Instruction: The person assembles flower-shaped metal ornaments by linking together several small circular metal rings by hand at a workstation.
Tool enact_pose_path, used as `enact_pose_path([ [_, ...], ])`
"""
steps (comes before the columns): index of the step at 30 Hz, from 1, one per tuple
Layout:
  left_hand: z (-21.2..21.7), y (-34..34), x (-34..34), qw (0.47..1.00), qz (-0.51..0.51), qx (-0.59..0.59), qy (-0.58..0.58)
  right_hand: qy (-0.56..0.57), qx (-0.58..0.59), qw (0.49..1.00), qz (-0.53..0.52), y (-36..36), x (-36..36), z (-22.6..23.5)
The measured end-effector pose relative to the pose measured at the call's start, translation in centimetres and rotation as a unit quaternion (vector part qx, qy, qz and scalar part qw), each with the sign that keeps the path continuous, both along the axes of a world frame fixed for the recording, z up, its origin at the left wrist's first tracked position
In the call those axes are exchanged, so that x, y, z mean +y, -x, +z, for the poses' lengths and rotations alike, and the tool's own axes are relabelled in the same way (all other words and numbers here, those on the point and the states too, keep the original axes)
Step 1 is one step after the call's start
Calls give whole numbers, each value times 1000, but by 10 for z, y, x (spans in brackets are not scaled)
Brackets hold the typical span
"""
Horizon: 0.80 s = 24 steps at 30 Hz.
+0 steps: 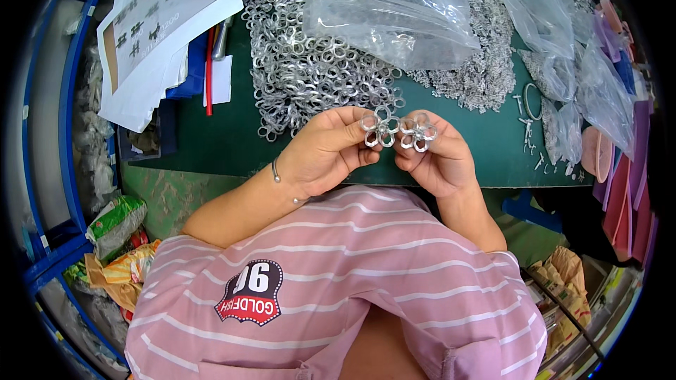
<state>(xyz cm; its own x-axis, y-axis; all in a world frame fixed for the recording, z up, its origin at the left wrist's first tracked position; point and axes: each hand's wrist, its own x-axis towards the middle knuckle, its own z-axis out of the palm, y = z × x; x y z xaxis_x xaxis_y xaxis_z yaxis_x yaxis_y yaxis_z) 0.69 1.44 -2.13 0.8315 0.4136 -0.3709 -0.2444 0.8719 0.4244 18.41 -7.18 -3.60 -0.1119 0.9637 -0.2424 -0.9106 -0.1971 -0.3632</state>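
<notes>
Two silver flower-shaped metal pieces with open ring petals are held side by side above the table's near edge. My left hand (334,146) is closed, pinching the left flower-shaped piece (381,129) between thumb and fingers. In my right hand (442,157), also closed, is the right flower-shaped piece (418,133). The two pieces are very close; whether they touch I cannot tell. Just beyond my hands lies a large pile of similar silver ring-petal pieces (310,63).
A clear plastic bag (387,14) lies over the piles. Small silver parts (486,63) are heaped right of it. The green table (211,144) bears printed sheets (158,21) and a red stick (209,70) at left, plus a ring (532,102) at right. Blue shelving (70,105) stands left.
</notes>
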Motion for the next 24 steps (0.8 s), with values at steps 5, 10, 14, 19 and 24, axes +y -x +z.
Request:
enact_pose_path([
  [5, 9, 16, -2, 999, 16, 20, -22, 60, 13, 998, -8, 0, 4, 22],
  [10, 0, 51, 21, 981, 78, -170, 44, 10, -541, 841, 6, -7, 13, 15],
  [14, 16, 47, 31, 923, 129, 110, -347, -174, -815, 538, -129, 14, 38, 9],
  [19, 14, 14, 33, 529, 134, 281, -789, -208, -850, 459, -153, 15, 48, 1],
  [24, 15, 4, 38, 411, 33, 348, -842, -160, -833, 509, -147, 1, 30, 12],
])
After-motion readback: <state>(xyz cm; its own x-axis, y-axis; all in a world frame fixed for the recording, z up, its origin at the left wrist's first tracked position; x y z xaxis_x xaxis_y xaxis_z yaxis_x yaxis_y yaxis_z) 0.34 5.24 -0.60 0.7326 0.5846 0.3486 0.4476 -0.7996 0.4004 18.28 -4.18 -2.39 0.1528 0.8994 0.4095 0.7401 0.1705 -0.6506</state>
